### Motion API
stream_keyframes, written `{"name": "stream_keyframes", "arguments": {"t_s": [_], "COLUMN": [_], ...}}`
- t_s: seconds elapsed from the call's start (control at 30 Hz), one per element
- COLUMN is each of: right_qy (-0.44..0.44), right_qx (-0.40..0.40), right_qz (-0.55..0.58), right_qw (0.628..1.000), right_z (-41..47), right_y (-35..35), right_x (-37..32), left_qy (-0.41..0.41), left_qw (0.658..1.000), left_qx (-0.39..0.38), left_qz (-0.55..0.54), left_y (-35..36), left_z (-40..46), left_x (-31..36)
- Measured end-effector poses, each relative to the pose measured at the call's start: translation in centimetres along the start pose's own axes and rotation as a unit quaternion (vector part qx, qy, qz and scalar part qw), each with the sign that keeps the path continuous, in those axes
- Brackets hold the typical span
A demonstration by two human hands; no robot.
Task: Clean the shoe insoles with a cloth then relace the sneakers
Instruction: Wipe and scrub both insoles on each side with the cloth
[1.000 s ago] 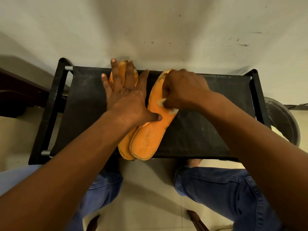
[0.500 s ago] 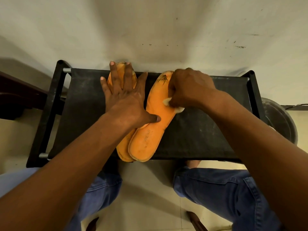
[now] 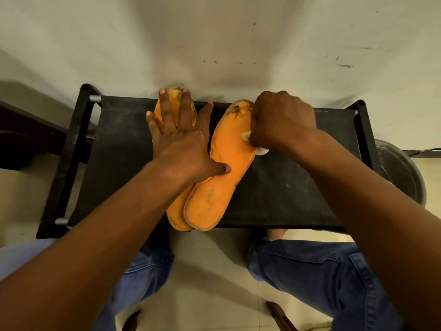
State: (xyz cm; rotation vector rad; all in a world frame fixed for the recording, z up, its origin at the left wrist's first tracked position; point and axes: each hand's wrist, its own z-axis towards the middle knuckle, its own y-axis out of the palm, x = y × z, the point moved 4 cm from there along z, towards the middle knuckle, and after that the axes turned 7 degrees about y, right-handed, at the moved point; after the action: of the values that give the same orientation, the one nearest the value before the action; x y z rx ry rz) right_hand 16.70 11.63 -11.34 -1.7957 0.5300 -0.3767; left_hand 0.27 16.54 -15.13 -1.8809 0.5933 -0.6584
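Note:
Two orange insoles lie side by side on a black fabric stool point(image 3: 286, 187), heels overlapping at the front edge. My left hand point(image 3: 181, 139) lies flat with spread fingers on the left insole point(image 3: 175, 105), its thumb pressing the middle of the right insole point(image 3: 224, 168). My right hand point(image 3: 281, 120) grips a small white cloth point(image 3: 259, 151) against the right edge of the right insole, near its toe. That toe shows dark dirt marks. No sneakers or laces are in view.
The stool has a black frame point(image 3: 74, 144) with metal rod ends and stands against a pale scuffed wall point(image 3: 238, 39). A dark round container point(image 3: 401, 173) sits at the right. Dark furniture point(image 3: 23, 139) is at the left. My knees in blue jeans point(image 3: 322, 278) are below the stool.
My right hand with the cloth has moved along the right insole toward its toe and right edge, uncovering more of the orange surface. My left hand has stayed pressed on both insoles.

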Motion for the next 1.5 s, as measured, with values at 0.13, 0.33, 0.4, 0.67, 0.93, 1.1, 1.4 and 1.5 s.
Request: {"name": "stream_keyframes", "arguments": {"t_s": [0.13,0.33,0.4,0.67,0.93,1.1,1.4,1.5], "right_qy": [0.006,0.006,0.033,0.072,0.036,0.078,0.061,0.060], "right_qx": [-0.043,-0.100,-0.024,0.030,-0.069,0.079,0.000,0.053], "right_qz": [0.034,0.015,0.022,0.070,0.077,0.097,0.138,0.157], "right_qw": [0.998,0.995,0.999,0.995,0.994,0.989,0.989,0.984], "right_z": [0.5,0.1,0.4,1.8,1.5,1.8,3.1,3.1], "right_y": [0.2,1.0,0.4,0.1,0.6,-0.5,0.2,0.5], "right_x": [0.3,0.0,0.6,1.6,0.6,1.5,1.8,1.7], "left_qy": [0.003,0.002,0.002,0.028,0.063,0.056,0.044,0.044], "left_qw": [1.000,1.000,1.000,0.998,0.994,0.992,0.994,0.995], "left_qx": [0.001,0.002,0.001,0.033,0.086,0.116,0.102,0.084], "left_qz": [-0.003,-0.003,-0.012,-0.042,-0.032,-0.015,0.007,0.006], "left_y": [0.0,-0.1,-0.1,-0.1,0.3,0.2,-0.1,-0.1], "left_z": [-0.1,-0.1,0.0,-0.3,-0.9,-1.3,-1.5,-1.5], "left_x": [0.0,0.1,0.2,1.4,4.1,4.4,4.8,4.9]}}
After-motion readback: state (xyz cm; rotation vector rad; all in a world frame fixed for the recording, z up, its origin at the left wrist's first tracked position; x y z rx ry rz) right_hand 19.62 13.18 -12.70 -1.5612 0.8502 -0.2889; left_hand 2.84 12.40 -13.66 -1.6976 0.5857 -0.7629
